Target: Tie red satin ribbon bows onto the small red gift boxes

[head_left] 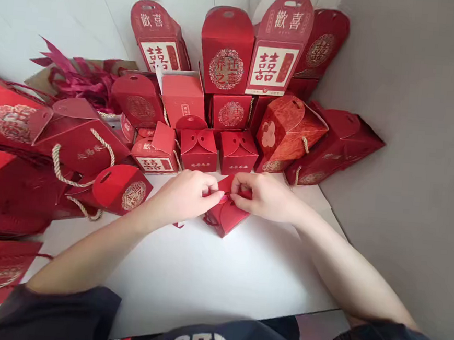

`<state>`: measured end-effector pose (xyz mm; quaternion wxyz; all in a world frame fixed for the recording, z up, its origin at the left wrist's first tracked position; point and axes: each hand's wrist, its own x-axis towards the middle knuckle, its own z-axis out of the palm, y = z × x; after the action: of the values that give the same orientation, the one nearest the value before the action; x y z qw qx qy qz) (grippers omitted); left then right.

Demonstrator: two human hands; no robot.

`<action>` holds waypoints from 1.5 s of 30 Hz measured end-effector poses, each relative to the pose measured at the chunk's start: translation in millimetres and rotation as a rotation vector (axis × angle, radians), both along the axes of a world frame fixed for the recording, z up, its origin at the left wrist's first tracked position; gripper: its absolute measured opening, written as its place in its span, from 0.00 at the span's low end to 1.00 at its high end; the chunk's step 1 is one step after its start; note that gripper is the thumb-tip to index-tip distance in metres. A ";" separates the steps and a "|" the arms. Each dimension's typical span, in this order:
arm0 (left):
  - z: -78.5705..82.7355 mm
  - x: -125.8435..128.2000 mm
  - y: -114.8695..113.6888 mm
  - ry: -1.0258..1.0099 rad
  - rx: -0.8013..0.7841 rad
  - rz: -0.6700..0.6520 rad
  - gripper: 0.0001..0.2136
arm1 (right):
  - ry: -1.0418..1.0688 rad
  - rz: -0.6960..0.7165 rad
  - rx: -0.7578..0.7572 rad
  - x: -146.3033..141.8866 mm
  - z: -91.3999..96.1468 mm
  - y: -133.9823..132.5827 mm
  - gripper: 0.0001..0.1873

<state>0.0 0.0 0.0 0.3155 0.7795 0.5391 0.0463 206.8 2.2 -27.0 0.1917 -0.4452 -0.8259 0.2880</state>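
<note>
A small red gift box (pixel 229 217) with curved top flaps rests on the white table, one corner turned toward me. My left hand (pixel 191 196) is over its left side, thumb and fingers pinched on a red ribbon (pixel 225 197) at the top of the box. From the right, my right hand (pixel 262 196) pinches the same ribbon close by, its fingertips curled at the box top. The fingers partly cover the ribbon, so its knot or loop cannot be made out. A dark red ribbon end (pixel 178 225) lies on the table left of the box.
Stacked red gift boxes (pixel 199 149) line the back. More boxes with rope handles (pixel 83 145) crowd the left, near a heap of magenta ribbons (pixel 84 83). A patterned orange-red box (pixel 289 130) stands at right, by a grey wall (pixel 400 168).
</note>
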 end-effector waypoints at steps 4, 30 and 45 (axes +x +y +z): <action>-0.3 -1.3 5.5 -0.010 0.048 -0.051 0.19 | 0.037 -0.001 -0.006 4.3 -2.8 1.5 0.02; -0.3 -5.5 3.1 -0.148 0.075 -0.119 0.12 | 0.088 0.021 -0.065 8.1 -1.6 2.9 0.01; -1.3 -11.2 16.3 -0.105 0.071 -0.162 0.14 | 0.089 0.046 -0.053 9.0 -1.5 3.2 0.02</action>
<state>-11.2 16.3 -1.3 0.3184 0.8278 0.4548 0.0805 215.8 5.4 -28.5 0.2096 -0.4176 -0.8187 0.3337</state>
